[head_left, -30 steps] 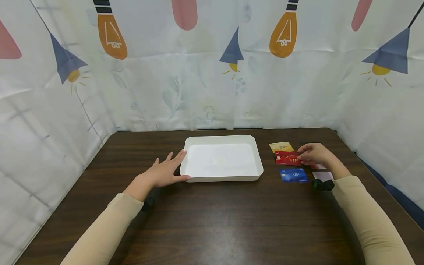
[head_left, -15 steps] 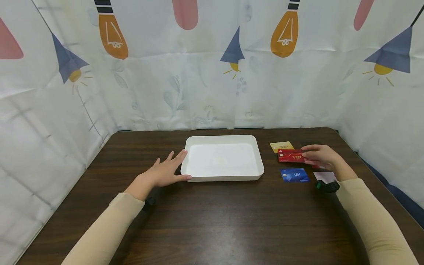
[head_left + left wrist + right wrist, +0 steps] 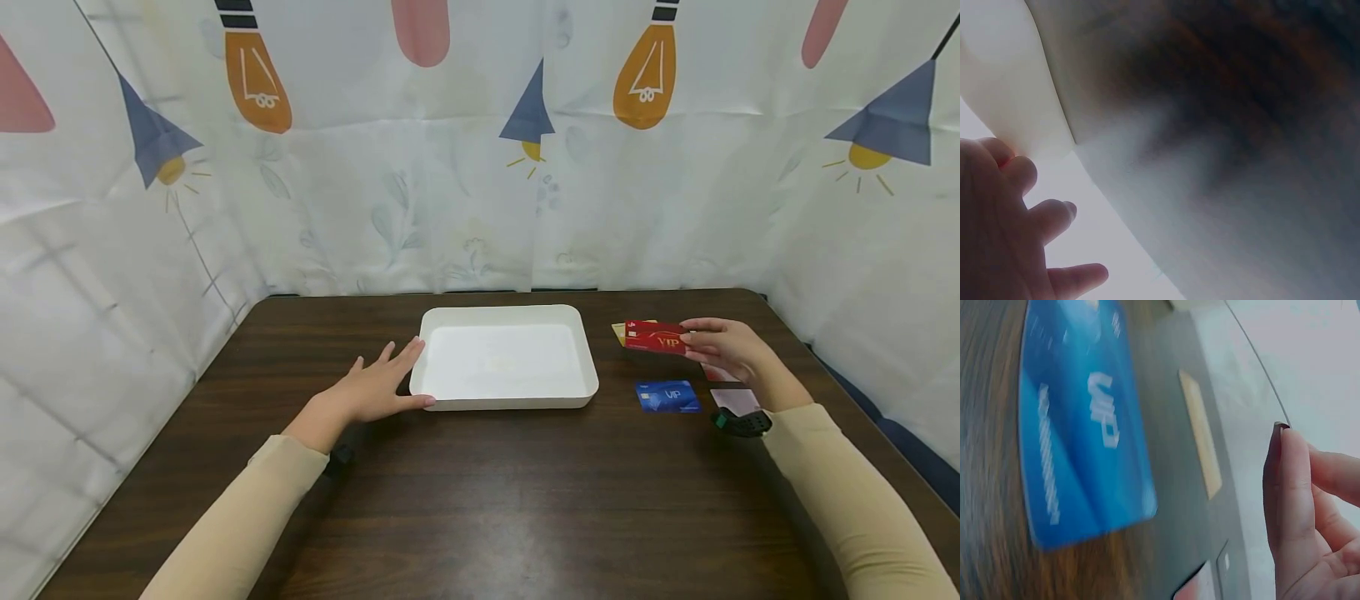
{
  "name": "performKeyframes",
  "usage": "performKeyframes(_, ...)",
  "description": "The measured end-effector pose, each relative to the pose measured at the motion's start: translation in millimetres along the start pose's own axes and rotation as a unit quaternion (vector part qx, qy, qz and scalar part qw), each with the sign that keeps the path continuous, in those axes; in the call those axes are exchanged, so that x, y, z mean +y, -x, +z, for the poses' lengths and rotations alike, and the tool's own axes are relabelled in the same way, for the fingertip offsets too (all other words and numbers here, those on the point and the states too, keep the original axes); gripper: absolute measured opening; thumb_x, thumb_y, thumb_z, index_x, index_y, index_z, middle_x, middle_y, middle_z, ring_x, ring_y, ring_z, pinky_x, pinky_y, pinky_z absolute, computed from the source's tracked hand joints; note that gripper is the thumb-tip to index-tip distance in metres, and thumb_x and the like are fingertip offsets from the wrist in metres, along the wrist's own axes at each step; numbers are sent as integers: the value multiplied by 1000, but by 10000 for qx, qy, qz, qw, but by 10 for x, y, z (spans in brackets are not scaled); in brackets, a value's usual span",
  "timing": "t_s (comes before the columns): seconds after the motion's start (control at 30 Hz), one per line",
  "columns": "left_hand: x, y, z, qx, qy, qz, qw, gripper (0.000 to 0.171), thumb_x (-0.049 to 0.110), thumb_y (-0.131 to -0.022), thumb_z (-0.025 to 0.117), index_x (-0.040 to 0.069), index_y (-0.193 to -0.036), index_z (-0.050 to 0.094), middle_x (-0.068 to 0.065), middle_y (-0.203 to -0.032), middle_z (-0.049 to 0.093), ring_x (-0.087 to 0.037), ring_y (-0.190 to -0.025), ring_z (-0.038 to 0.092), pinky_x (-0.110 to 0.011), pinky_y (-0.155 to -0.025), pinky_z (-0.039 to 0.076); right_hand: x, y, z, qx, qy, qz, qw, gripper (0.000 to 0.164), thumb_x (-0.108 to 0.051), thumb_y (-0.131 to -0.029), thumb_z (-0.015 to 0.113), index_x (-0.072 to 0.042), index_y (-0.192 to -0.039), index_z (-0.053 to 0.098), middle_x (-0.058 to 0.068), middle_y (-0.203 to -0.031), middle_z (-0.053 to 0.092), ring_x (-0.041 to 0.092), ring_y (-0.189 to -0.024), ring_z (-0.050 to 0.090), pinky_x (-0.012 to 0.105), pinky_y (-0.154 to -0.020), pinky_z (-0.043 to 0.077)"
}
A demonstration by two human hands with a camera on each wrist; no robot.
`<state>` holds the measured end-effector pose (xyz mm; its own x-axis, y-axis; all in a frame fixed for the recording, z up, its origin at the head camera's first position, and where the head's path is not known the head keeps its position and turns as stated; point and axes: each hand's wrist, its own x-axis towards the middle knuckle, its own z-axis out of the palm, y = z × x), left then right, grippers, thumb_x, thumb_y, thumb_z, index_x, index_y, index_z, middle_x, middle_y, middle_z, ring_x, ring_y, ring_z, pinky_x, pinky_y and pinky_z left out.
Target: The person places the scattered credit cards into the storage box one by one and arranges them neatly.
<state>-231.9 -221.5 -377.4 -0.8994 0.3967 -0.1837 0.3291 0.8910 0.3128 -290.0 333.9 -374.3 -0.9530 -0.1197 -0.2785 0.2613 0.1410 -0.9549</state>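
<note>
My right hand [image 3: 727, 348] pinches the right end of a red VIP card [image 3: 651, 336], raised above the table. In the right wrist view the thumb and fingers [image 3: 1297, 494] meet at a thin card edge. Behind the red card a yellow card [image 3: 618, 332] is mostly covered. A blue VIP card [image 3: 667, 397] lies nearer, flat on the wood. Beneath my right hand and wrist lie a reddish card [image 3: 718, 372] and a pale card [image 3: 735, 402], both partly hidden. My left hand [image 3: 363, 395] has its fingers spread, touching the left side of a white tray [image 3: 502, 405].
The dark wooden table [image 3: 480, 500] carries the tray near its middle and the cards to the right. A white printed curtain [image 3: 337, 208] hangs behind the table and along both sides. A black wrist device [image 3: 742, 422] sits under my right wrist.
The red card has risen off the table and moved away from me, now covering most of the yellow card. My right hand moved with it. My left hand stayed at the tray.
</note>
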Motion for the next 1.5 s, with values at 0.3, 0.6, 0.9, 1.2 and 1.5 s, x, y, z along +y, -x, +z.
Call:
performKeyframes(0.3, -8, -16, -5, -12, 27, -2, 10000, 108, 73, -93, 57, 11, -166, 6, -10, -171, 7, -42, -155, 6, -78, -112, 3, -87, -13, 148, -320, -294, -298, 9986, 11, -11, -101, 66, -19, -109, 66, 7, -120, 50, 11, -87, 73, 31, -88, 57)
performKeyframes(0.6, -11, 16, -6, -43, 52, -32, 10000, 108, 70, -93, 58, 11, -166, 6, -11, -171, 7, -43, -155, 5, -78, -112, 3, -164, -28, 358, -370, -14, -387, 9986, 30, -15, -104, 62, -6, -131, 56, 25, -147, 36, 9, -90, 71, 34, -94, 54)
performKeyframes(0.9, -1, 19, -12, -47, 79, -29, 10000, 108, 70, -93, 58, 10, -166, 6, -11, -171, 7, -43, -155, 5, -78, -112, 3, -224, -28, 571, -363, -424, -430, 9975, 19, -9, -103, 63, -9, -122, 62, 25, -145, 35, 10, -87, 71, 31, -90, 56)
performKeyframes(1.2, 21, 22, -25, -34, 29, -37, 10000, 108, 70, -93, 59, 9, -166, 7, -12, -171, 8, -43, -155, 5, -78, -112, 3, -275, -22, 842, -205, -1010, -503, 9934, 22, -5, -103, 62, -6, -125, 61, 27, -152, 28, 10, -84, 71, 25, -83, 58)
performKeyframes(1.5, 18, 11, -6, 49, -196, -36, 9998, 107, 71, -93, 58, 10, -166, 9, -11, -171, 10, -43, -155, 7, -77, -113, 3, -323, -58, 1097, -206, -984, -400, 9941, 46, -4, -104, 59, 6, -146, 43, 29, -161, 22, 10, -85, 69, 25, -85, 57)
